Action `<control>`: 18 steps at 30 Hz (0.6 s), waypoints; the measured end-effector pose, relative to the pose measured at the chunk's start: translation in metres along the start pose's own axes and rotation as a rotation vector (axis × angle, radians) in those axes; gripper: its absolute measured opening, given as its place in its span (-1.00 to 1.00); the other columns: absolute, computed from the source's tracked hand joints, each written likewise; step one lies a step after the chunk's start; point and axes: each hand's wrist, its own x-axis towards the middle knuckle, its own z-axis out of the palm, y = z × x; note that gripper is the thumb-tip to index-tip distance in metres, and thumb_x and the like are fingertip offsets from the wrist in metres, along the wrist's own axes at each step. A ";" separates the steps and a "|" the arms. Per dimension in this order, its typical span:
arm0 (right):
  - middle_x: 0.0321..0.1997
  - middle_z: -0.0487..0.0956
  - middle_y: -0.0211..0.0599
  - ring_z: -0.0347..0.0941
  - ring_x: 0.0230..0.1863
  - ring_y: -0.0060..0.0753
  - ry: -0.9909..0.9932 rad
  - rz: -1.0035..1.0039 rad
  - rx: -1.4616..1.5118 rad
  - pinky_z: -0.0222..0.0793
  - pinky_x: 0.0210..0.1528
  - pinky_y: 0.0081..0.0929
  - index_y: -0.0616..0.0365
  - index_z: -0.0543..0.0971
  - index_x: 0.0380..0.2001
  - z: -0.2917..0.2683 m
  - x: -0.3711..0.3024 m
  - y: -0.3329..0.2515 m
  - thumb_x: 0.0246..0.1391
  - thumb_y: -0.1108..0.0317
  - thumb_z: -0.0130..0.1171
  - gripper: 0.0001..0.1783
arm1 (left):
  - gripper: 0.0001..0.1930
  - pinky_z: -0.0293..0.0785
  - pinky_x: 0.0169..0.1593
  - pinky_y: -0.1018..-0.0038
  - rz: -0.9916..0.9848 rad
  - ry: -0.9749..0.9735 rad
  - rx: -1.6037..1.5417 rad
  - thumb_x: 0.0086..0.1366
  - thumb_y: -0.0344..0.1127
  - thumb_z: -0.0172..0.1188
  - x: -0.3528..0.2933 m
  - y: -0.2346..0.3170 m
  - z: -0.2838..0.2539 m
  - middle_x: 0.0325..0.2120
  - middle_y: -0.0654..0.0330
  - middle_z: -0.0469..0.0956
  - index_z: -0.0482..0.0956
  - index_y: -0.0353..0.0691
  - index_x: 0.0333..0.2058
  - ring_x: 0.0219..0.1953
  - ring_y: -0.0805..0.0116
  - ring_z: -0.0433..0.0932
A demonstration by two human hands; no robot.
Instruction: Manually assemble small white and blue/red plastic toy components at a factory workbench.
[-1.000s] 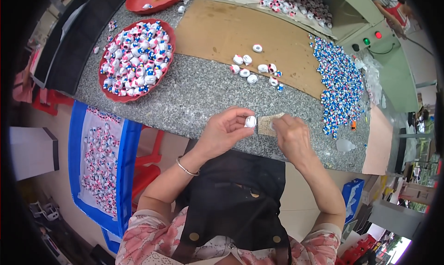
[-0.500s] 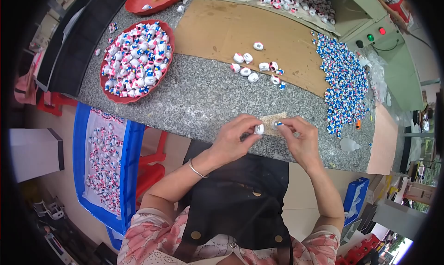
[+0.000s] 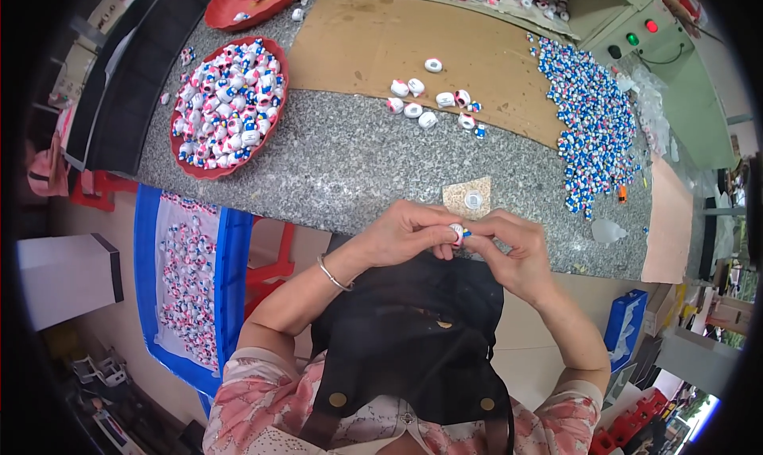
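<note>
My left hand (image 3: 401, 234) is closed around a small white toy head (image 3: 456, 230) with pink on it. Between the fingertips of my right hand (image 3: 515, 252) is a small blue-and-white toy piece (image 3: 466, 234), which meets the white head. Both hands come together at the counter's near edge, above my black apron (image 3: 397, 320). Just beyond them lies a tan speckled pad (image 3: 455, 194) bearing a small round whitish dish (image 3: 474, 200). Farther off, several loose white-and-pink heads (image 3: 413, 110) rest on the grey counter and cardboard.
At left stands a red bowl (image 3: 283, 97) heaped with white, pink and blue pieces. A second red dish (image 3: 218, 14) sits behind it. Many blue-and-white pieces (image 3: 588, 121) are piled at right, beside a green machine (image 3: 691, 97). A blue crate (image 3: 230, 288) is below left.
My hands have drawn toward me, off the pad, and the white head and blue piece are now brought together. The dish on the pad is now uncovered by my fingers.
</note>
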 end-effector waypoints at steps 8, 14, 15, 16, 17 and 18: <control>-0.47 0.61 -0.29 0.55 -0.44 -0.42 -0.027 0.044 -0.052 0.42 -0.40 -0.50 0.20 0.67 -0.32 0.009 -0.008 0.007 0.04 0.50 0.28 -0.90 | -0.76 0.56 -0.28 0.58 -0.093 -0.070 0.152 0.39 -0.40 0.08 -0.003 -0.010 -0.002 -0.36 0.12 0.62 0.61 -0.39 -0.07 -0.40 0.47 0.61; -0.28 0.61 -0.16 0.57 -0.19 -0.28 -0.079 0.123 0.151 0.46 -0.07 -0.41 0.14 0.59 -0.05 -0.001 0.000 0.006 0.08 0.46 0.25 -0.68 | -0.75 0.53 -0.24 0.58 -0.172 0.079 -0.002 0.38 -0.39 0.10 -0.009 -0.001 -0.028 -0.32 0.19 0.61 0.58 -0.30 -0.02 -0.35 0.50 0.57; -0.26 0.62 -0.15 0.57 -0.18 -0.23 0.068 0.056 -0.036 0.47 -0.06 -0.38 0.15 0.60 -0.07 -0.013 0.002 0.021 0.09 0.46 0.22 -0.71 | -0.76 0.52 -0.22 0.56 -0.076 0.168 0.172 0.34 -0.42 0.14 -0.013 0.011 -0.037 -0.30 0.18 0.61 0.59 -0.32 -0.05 -0.32 0.49 0.57; -0.25 0.63 -0.14 0.58 -0.18 -0.19 0.213 -0.010 -0.226 0.47 -0.06 -0.35 0.17 0.61 -0.09 -0.029 0.006 0.042 0.11 0.47 0.20 -0.73 | -0.77 0.51 -0.20 0.54 0.023 0.258 0.341 0.29 -0.46 0.18 -0.017 0.028 -0.047 -0.29 0.16 0.60 0.59 -0.33 -0.08 -0.30 0.47 0.57; -0.23 0.63 -0.12 0.57 -0.18 -0.15 0.338 -0.039 -0.407 0.47 -0.07 -0.33 0.19 0.61 -0.12 -0.050 0.010 0.064 0.11 0.48 0.18 -0.76 | -0.77 0.50 -0.18 0.50 0.151 0.392 0.621 0.25 -0.48 0.19 -0.023 0.046 -0.058 -0.27 0.14 0.59 0.59 -0.34 -0.11 -0.27 0.42 0.57; -0.22 0.63 -0.09 0.57 -0.18 -0.10 0.468 -0.066 -0.589 0.47 -0.08 -0.31 0.22 0.62 -0.15 -0.074 0.014 0.083 0.11 0.49 0.17 -0.78 | -0.76 0.49 -0.16 0.46 0.285 0.521 0.901 0.20 -0.51 0.21 -0.027 0.065 -0.068 -0.26 0.11 0.59 0.59 -0.35 -0.13 -0.25 0.36 0.57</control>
